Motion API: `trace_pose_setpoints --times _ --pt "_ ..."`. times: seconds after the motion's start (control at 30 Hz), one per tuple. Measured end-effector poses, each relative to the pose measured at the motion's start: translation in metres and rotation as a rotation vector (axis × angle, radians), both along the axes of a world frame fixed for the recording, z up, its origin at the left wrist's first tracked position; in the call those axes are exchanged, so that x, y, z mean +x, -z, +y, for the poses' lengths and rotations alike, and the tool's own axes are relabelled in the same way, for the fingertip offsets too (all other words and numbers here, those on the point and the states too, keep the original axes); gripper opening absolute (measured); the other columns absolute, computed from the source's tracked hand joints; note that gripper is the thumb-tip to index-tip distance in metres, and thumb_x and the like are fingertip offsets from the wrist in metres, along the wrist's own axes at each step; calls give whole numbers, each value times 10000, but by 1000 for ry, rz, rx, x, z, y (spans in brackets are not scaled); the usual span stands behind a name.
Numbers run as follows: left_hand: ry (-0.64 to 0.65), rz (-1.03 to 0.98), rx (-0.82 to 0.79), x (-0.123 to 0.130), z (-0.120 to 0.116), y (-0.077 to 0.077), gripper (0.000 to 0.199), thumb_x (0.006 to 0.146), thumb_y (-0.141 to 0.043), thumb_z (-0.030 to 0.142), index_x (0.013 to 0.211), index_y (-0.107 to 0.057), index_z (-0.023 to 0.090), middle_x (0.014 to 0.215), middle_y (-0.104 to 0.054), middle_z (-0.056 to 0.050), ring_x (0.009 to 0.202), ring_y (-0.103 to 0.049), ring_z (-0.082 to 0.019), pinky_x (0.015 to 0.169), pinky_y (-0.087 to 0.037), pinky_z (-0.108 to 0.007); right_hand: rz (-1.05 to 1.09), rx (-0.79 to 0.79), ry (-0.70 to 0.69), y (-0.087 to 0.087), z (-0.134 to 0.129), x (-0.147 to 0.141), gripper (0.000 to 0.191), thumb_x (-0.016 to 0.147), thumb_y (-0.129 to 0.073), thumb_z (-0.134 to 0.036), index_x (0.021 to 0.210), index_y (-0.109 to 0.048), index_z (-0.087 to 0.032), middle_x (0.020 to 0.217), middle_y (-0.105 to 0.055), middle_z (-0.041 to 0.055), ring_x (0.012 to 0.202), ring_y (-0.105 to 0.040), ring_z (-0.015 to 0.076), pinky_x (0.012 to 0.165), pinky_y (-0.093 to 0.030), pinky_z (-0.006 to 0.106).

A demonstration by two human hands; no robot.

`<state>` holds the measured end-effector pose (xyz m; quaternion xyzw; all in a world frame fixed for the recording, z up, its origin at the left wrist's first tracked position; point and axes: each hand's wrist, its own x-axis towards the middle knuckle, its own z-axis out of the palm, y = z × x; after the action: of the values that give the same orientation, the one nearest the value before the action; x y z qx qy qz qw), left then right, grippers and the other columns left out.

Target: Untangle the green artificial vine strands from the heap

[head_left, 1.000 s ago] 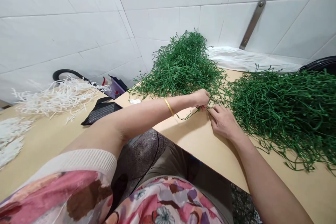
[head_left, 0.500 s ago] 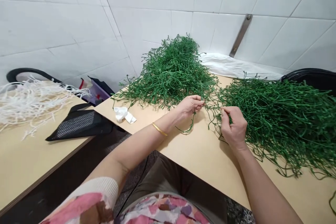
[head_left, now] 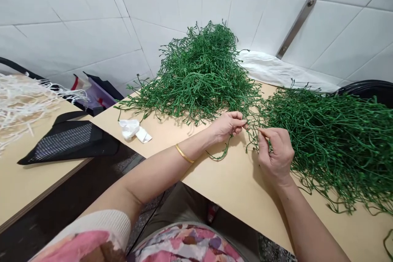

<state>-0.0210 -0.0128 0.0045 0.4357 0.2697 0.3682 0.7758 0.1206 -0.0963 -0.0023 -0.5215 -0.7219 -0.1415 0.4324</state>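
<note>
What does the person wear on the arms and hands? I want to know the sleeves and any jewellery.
The left arm wears a thin gold bangle; above it, a ribbed cream cuff ends a pink and brown patterned sleeve. The right forearm shows no sleeve or jewellery. The left hand and right hand are gloveless.

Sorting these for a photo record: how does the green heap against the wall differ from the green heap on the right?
The wall heap rises in a tall mound; the right heap lies lower and wider. The right heap's stems trail toward the near table edge, the wall heap's stay bunched. Both are tangles of thin green stems on one tan tabletop.
</note>
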Motion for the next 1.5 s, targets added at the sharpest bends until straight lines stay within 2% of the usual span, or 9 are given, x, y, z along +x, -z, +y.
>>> trace_pose_setpoints --times 0.17,0.4,0.6,0.77,0.87,1.07,1.27,1.37,1.5 --pt "-65 20 96 -1 -3 -1 191 666 -610 136 629 -424 148 546 -546 14 385 -340 -14 400 -208 -158 37 54 120 -2 -3 1 110 832 -473 -212 882 -570 -198 847 -553 86 838 -512 210 742 -393 353" --pt "-70 16 144 -4 -2 1 212 698 -600 220 649 -404 159 545 -536 25 380 -337 -16 398 -201 -158 70 -63 91 0 1 4 119 831 -486 -216 790 -594 -188 774 -614 47 763 -503 182 722 -384 340" --pt "-14 -1 223 -4 -5 1 219 697 -618 239 655 -423 149 550 -532 27 403 -342 -21 415 -206 -170 53 -180 -52 4 5 0 181 841 -484 -261 913 -633 -189 875 -636 58 837 -527 194 754 -396 356" --pt "7 13 290 -3 -9 1 228 681 -640 242 622 -448 134 499 -413 66 436 -341 -24 439 -225 -179 127 -266 -186 8 9 0 194 856 -435 -219 888 -622 -181 849 -636 66 826 -557 187 746 -426 339" --pt "12 16 304 -4 -7 3 226 701 -624 264 638 -446 140 510 -458 54 437 -354 -30 440 -231 -186 144 -286 -231 10 10 1 183 851 -450 -206 897 -626 -187 856 -654 54 807 -569 175 735 -426 326" --pt "18 55 274 -4 -6 4 226 719 -605 295 667 -443 146 565 -569 10 435 -397 -38 443 -249 -191 89 -235 -102 9 7 2 141 831 -508 -228 868 -641 -204 816 -673 22 774 -562 169 727 -371 328" --pt "37 63 262 -2 -8 4 229 601 -683 175 723 -492 139 549 -480 61 452 -383 -26 454 -256 -190 -107 -90 83 4 3 -3 111 811 -525 -212 761 -622 -190 683 -633 8 727 -523 171 746 -313 347" --pt "44 63 252 -2 -8 5 250 573 -671 129 750 -496 142 573 -474 64 453 -373 -22 451 -252 -190 -109 -99 84 3 2 -5 112 813 -518 -214 796 -627 -197 710 -633 11 746 -530 174 752 -318 346" --pt "62 83 263 -2 -8 6 256 553 -648 111 751 -490 145 557 -452 71 452 -376 -27 452 -249 -189 15 -180 4 4 4 -4 169 809 -509 -203 930 -626 -192 924 -639 55 882 -564 188 775 -363 340"
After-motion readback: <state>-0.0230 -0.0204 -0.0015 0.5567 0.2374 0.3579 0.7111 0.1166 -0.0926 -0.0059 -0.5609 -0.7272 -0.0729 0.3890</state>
